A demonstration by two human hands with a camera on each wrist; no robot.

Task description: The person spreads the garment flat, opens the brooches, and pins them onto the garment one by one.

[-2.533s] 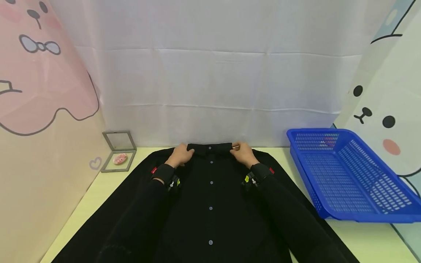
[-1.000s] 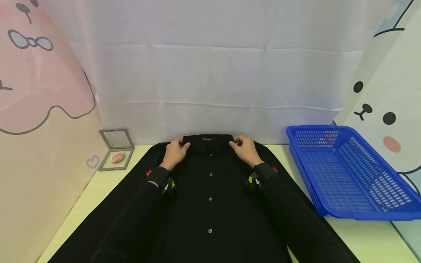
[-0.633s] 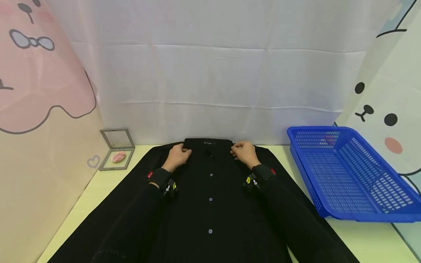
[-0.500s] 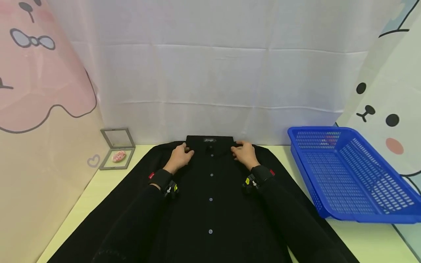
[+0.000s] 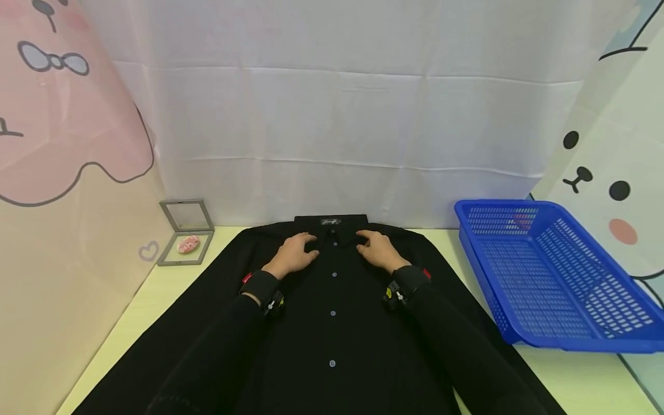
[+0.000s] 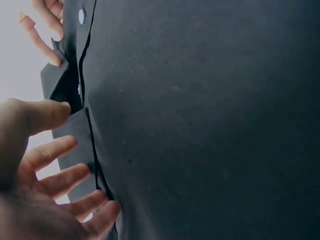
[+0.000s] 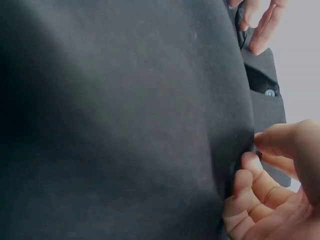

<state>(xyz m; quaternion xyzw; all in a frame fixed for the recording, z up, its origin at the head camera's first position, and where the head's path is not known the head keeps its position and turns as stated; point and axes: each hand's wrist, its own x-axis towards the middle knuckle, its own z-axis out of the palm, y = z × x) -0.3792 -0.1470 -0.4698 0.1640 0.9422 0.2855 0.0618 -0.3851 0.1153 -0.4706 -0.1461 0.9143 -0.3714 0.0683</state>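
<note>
A black button-up shirt (image 5: pixel 333 340) lies front up with its sleeves spread and grey buttons down the middle. Its collar (image 5: pixel 355 219) is at the far end, with a light label (image 5: pixel 330 221) inside the neck. My left hand (image 5: pixel 293 255) is on the left side of the collar, thumb and index finger apart; the left wrist view shows its spread fingers (image 6: pixel 64 180) at the collar flap. Across the neck, my right hand (image 5: pixel 380 251) touches the other collar flap, index finger and thumb apart, the rest bent in the right wrist view.
A blue plastic basket (image 5: pixel 510 331) stands to the right, close to the shirt's sleeve. At the back left is an open grey frame case (image 5: pixel 181 263) with a pink piece (image 5: pixel 188 244) in it. A white cloth (image 5: pixel 332 115) hangs behind the pale yellow table (image 5: pixel 570 369).
The collar was raised and turned so its inside label came into view, then laid lower. Both hands have let go of its ends and moved inward and nearer along the flaps.
</note>
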